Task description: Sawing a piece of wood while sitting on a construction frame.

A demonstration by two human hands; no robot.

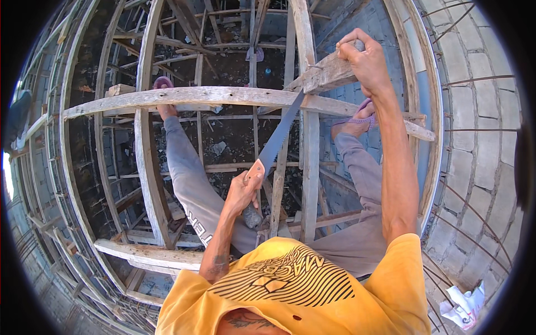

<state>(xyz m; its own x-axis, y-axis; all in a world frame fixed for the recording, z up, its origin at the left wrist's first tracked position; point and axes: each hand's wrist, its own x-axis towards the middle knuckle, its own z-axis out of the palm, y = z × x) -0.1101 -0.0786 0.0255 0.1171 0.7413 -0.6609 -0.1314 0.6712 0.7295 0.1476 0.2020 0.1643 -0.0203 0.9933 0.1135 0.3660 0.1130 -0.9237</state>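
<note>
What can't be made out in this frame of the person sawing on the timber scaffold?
Head view only:
- Saw tip and cut line: hidden behind the horizontal plank.
- Saw handle: mostly covered by the left hand.
- End of the short board: covered by the right hand.
- Ground below: dark, too small to tell the debris.
- White crumpled thing: partly cut off by the lens rim.

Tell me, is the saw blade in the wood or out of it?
In: the saw blade runs up into the short plank that the right hand grips.

The long grey steel handsaw blade (pixel 282 131) runs from the left hand (pixel 243 192) up under the weathered grey timber crossbeam (pixel 212 96); the right hand (pixel 365 61) grips a short rough wooden offcut (pixel 326 75) resting on that beam's right end.
</note>
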